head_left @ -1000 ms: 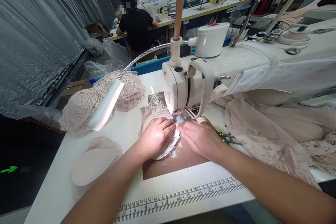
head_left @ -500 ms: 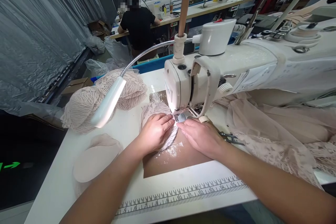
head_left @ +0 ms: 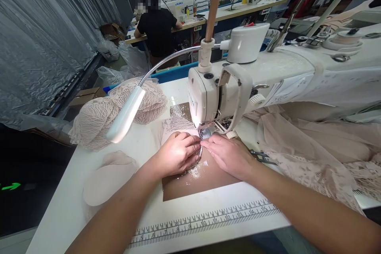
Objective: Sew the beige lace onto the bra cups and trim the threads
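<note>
A pale pink lace bra cup (head_left: pixel 176 124) lies under the needle end of a white sewing machine (head_left: pixel 205 97). My left hand (head_left: pixel 177 154) has its fingers bent and closed on the cup's near edge, covering much of it. From the other side, my right hand (head_left: pixel 226 151) presses its fingers together, with the tips pinching the same edge just before the presser foot. The fingertips of both hands nearly meet there. Beneath them is a shiny brown sheet (head_left: pixel 190 188) on the white table (head_left: pixel 125 216). The needle itself is hard to make out.
Lace cups (head_left: pixel 95 117) are piled at the left behind a bendable lamp (head_left: pixel 126 113). A smooth beige cup (head_left: pixel 104 182) lies nearer. To the right are dark snips (head_left: pixel 263 156) and heaped sheer lace fabric (head_left: pixel 315 147). A printed ruler (head_left: pixel 205 224) runs along the front edge. A co-worker (head_left: pixel 157 27) sits beyond.
The lace cup has turned or folded under my left hand, and less of its near edge shows. My left fingers have curled in more. The right hand has hardly moved.
</note>
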Tool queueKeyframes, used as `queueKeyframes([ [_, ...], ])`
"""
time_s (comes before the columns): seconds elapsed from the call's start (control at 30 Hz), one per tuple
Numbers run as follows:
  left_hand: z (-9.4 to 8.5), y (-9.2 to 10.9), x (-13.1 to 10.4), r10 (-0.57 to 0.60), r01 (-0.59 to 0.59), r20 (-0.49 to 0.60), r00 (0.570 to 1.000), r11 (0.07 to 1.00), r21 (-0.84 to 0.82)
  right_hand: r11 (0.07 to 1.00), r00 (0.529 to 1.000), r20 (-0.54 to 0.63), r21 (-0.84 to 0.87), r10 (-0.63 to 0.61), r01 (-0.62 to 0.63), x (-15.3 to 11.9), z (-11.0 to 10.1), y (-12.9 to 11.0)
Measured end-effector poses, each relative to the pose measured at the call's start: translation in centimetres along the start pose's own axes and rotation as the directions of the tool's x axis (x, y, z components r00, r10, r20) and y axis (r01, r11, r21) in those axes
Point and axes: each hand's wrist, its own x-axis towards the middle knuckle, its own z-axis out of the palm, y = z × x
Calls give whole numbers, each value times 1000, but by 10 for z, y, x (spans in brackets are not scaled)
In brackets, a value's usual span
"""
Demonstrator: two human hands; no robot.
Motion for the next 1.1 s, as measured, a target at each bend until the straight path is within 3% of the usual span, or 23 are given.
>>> queueKeyframes([
  [0.2, 3, -4, -2, 12, -12, 5, 1000, 1000, 28, 998, 1000, -15, -64, -4, 3, -2, 2, -2],
  [0.43, 5, 2, 2, -61, 60, 9, 998, 997, 45, 998, 999, -54, -64, 4, -8, -1, 5, -2],
  [0.83, 0, -7, -1, 36, -37, 18, 999, 999, 29, 993, 992, 38, 6, -119, 119, -5, -3, -1],
  [1.1, 0, 1, 3, -53, 52, 15, 998, 998, 42, 998, 999, 27, -53, -34, 36, -5, 0, -3],
])
